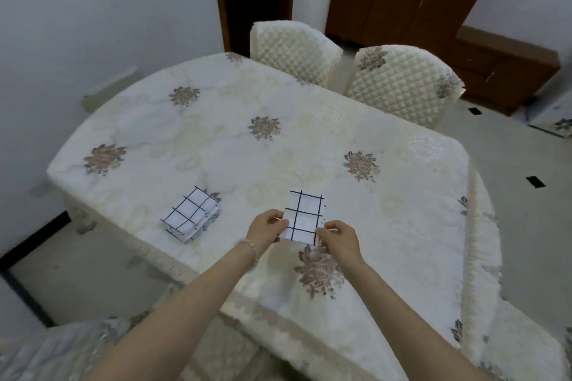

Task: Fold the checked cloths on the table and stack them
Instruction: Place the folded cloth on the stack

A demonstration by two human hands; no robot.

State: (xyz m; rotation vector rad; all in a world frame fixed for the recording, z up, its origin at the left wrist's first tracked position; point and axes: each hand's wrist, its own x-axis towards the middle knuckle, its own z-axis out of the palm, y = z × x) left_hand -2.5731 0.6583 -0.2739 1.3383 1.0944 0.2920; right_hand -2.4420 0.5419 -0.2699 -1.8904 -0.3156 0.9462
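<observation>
A folded white cloth with dark check lines (304, 216) lies on the table (247, 157) just in front of me. My left hand (268, 228) pinches its near left corner. My right hand (338, 237) pinches its near right corner. To the left, a stack of folded checked cloths (192, 214) sits near the table's left edge, apart from both hands.
The table wears a cream floral tablecloth. Two quilted chairs (294, 49) (402, 83) stand at the far side. A brown wooden cabinet (433, 9) is behind them. Another covered seat (62, 352) is at the near left.
</observation>
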